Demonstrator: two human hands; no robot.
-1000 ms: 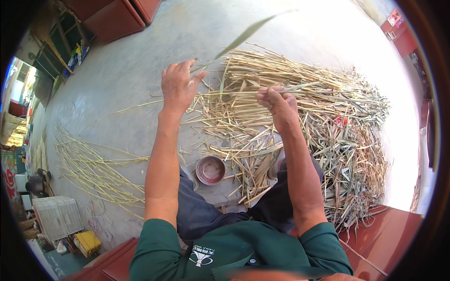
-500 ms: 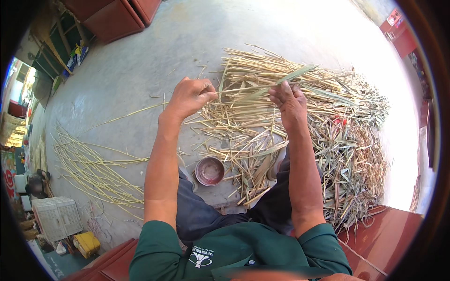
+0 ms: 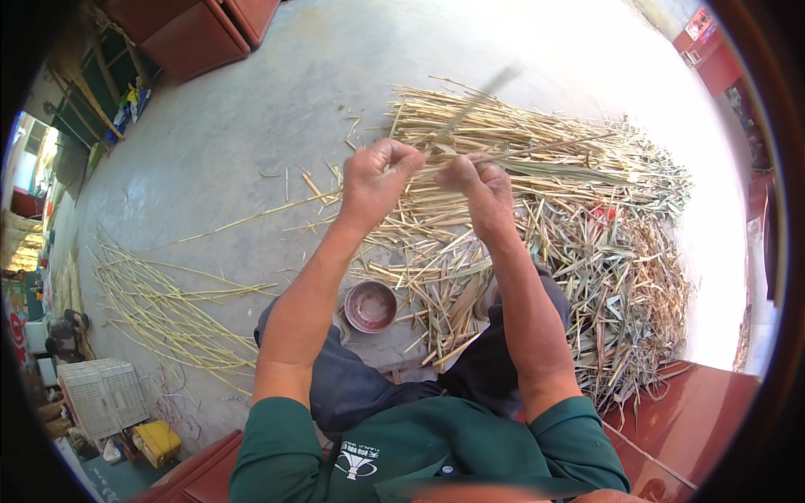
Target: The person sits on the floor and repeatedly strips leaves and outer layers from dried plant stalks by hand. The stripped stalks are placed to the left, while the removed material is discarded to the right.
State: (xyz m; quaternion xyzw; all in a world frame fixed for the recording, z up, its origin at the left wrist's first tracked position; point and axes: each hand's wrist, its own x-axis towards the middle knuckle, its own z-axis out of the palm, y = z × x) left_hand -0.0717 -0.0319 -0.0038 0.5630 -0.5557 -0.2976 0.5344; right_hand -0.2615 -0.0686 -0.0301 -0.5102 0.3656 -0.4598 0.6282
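A long, thin reed stalk [image 3: 260,215] runs from the floor on the left up to my left hand [image 3: 373,180], whose fingers are closed around it. Close beside it, my right hand [image 3: 484,191] is pinched shut where the stalk and a green leaf blade meet. The leaf blade [image 3: 480,101] sticks up from between the hands, its tip blurred by motion. Behind and below both hands lies a thick spread of dry reed stalks [image 3: 511,134].
A reddish bowl [image 3: 371,307] sits on the floor between my legs. Thin yellowish-green stalks [image 3: 168,306] lie at the left. Stripped dry leaves [image 3: 629,293] heap up at the right. A white plastic crate [image 3: 102,398] and a yellow container [image 3: 157,439] stand lower left.
My hands have come closer together, the left moving right and the right moving left. The leaf blade now stands up steeply, where before it lay along the stalk.
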